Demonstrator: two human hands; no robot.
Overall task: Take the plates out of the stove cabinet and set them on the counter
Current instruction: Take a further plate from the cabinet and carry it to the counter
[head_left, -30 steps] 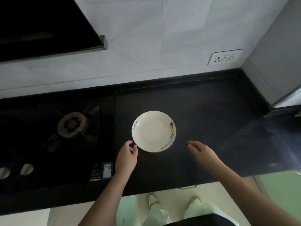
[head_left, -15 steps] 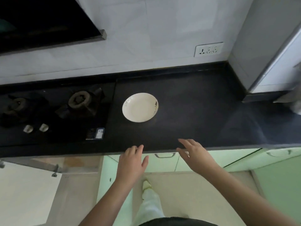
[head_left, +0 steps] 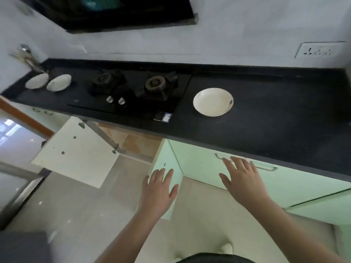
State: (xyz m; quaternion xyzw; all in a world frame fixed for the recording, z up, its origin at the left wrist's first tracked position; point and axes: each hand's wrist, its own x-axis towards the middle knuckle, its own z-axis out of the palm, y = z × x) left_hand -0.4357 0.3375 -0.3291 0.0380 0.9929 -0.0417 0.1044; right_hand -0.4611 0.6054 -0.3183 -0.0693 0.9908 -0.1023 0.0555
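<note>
A white plate [head_left: 213,101] with a small rim pattern lies on the black counter [head_left: 266,114], just right of the stove [head_left: 133,92]. Two more white plates [head_left: 48,82] sit side by side at the counter's far left end. Below the stove the cabinet [head_left: 136,143] stands open, its white door [head_left: 76,150] swung out to the left and a pale green door [head_left: 167,168] to the right. My left hand [head_left: 159,188] hovers empty with fingers spread in front of the green door. My right hand [head_left: 241,179] is empty too, fingers apart, below the counter edge near a drawer handle [head_left: 264,168].
A dark range hood [head_left: 114,14] hangs over the stove. A wall socket [head_left: 319,50] sits at the back right. A metal tap [head_left: 28,56] stands at the far left. Pale green drawer fronts run under the counter to the right; tiled floor lies below.
Both hands have pulled back from the plate on the counter and dropped below the counter edge. The view has swung left and down, bringing the open cabinet and the two far plates into sight.
</note>
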